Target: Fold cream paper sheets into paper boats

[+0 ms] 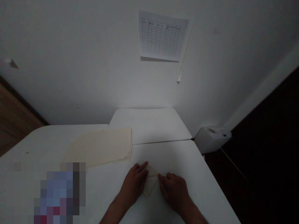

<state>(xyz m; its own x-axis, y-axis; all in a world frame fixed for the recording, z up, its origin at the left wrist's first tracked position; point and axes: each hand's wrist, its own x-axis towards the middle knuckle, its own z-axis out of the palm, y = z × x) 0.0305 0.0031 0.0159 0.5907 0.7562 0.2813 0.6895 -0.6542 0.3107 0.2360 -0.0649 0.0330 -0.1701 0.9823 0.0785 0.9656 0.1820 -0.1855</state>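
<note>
A small folded piece of cream paper, shaped like a diamond, lies on the white table near its front edge. My left hand lies flat on the paper's left side, fingers stretched toward its top corner. My right hand presses on the paper's right side with its fingers extended and together. Both hands hold the paper down against the table; most of the paper is covered by them.
A stack of cream paper sheets lies on the table to the left. A second white surface stands behind against the wall. A printed chart hangs on the wall. A white plastic container sits on the dark floor at right. A pixelated patch covers the lower left.
</note>
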